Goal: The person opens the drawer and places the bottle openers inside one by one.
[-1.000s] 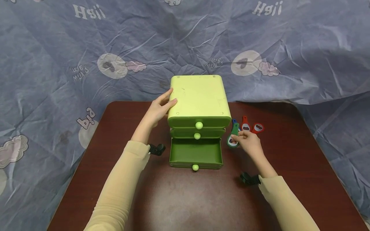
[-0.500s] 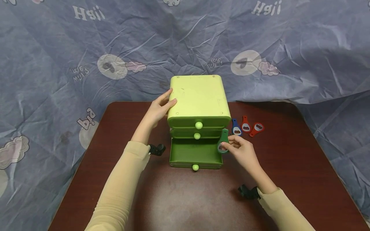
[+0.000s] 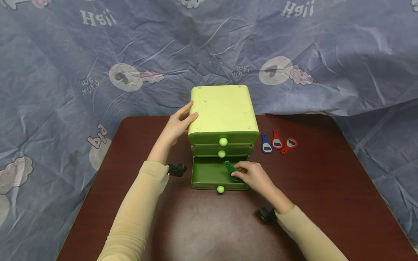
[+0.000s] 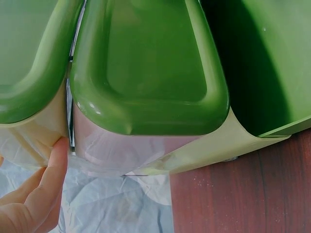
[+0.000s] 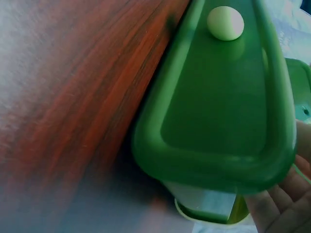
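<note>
Two bare hands are at a small plastic cabinet with a pale yellow shell (image 3: 223, 108) in the centre of the head frame. The left hand (image 3: 176, 125), left of centre, rests against the cabinet's side, its fingers extended and its thumb on the top edge. The right hand (image 3: 256, 177), right of centre, pinches a green plastic bottle opener (image 3: 230, 168) between thumb and fingers; the opener is within the pulled-out bottom green drawer (image 3: 207, 172), though whether it touches the drawer floor cannot be told.

Right of the cabinet, one blue bottle opener (image 3: 265, 140) and two red bottle openers (image 3: 276, 137) lie close together on the dark reddish-brown wood-grain surface (image 3: 326, 188). Wrinkled grey-blue printed cloth (image 3: 209, 47) fills the upper frame. Cream sleeves (image 3: 134, 206) cover both forearms, and small black devices (image 3: 177, 169) sit at the wrists.
</note>
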A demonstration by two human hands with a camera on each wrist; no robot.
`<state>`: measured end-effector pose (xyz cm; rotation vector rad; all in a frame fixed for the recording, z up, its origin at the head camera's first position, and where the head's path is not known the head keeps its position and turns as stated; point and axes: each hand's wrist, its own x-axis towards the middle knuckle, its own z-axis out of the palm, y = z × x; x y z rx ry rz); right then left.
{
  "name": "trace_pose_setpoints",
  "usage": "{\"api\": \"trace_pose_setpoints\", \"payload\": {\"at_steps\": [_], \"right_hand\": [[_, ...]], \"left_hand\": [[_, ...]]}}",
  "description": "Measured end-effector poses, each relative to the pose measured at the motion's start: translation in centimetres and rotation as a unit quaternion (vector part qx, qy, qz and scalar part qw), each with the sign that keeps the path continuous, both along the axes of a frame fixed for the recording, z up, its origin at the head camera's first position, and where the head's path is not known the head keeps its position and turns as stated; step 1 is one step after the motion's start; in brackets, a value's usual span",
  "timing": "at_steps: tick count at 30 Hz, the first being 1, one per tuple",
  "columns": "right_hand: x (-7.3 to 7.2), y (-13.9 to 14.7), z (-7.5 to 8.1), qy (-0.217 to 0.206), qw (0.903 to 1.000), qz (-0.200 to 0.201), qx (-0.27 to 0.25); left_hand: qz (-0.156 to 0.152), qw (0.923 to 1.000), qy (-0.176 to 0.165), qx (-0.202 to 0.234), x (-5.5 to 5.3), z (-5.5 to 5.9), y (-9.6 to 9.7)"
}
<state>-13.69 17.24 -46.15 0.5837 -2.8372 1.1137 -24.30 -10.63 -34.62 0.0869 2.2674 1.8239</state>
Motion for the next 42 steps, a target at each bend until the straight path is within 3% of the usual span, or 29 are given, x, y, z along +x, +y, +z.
{"api": "trace_pose_setpoints", "payload": {"at_steps": [5,13,17,20,28,32,37,42], "right_hand": [[-0.7,-0.8,-0.1,-0.008,0.9969,0.054,0.057],[-1.7,-1.3,0.8,-0.116,0.9817,0.097,0.116],[-1.8,-1.4,0.9,-0.131,0.9769,0.104,0.133],[-1.8,-1.4,0.8,-0.118,0.9791,0.098,0.134],[-1.3,-0.3,1.7,-0.089,0.9929,0.048,0.064],[-1.6,1.1,2.3,-0.073,0.9971,-0.016,0.014],[-2.2,3.7,2.7,-0.059,0.9895,-0.125,-0.043],[-3.2,6.4,2.7,-0.096,0.9776,-0.168,-0.084]], "left_hand": [[-0.001,1.0,-0.001,0.001,0.0,0.0,0.0],[0.0,1.0,-0.002,0.001,0.1,-0.1,0.0],[0.0,1.0,-0.002,0.003,0.1,-0.1,-0.1],[0.001,1.0,-0.003,0.006,0.1,-0.1,-0.1],[0.001,0.9999,-0.004,0.01,0.1,0.0,0.0],[0.001,0.9999,-0.002,0.013,0.1,0.0,0.0],[-0.002,0.9998,-0.006,0.019,-0.1,-0.2,0.0],[-0.003,0.9996,-0.009,0.025,-0.1,-0.3,-0.1]]}}
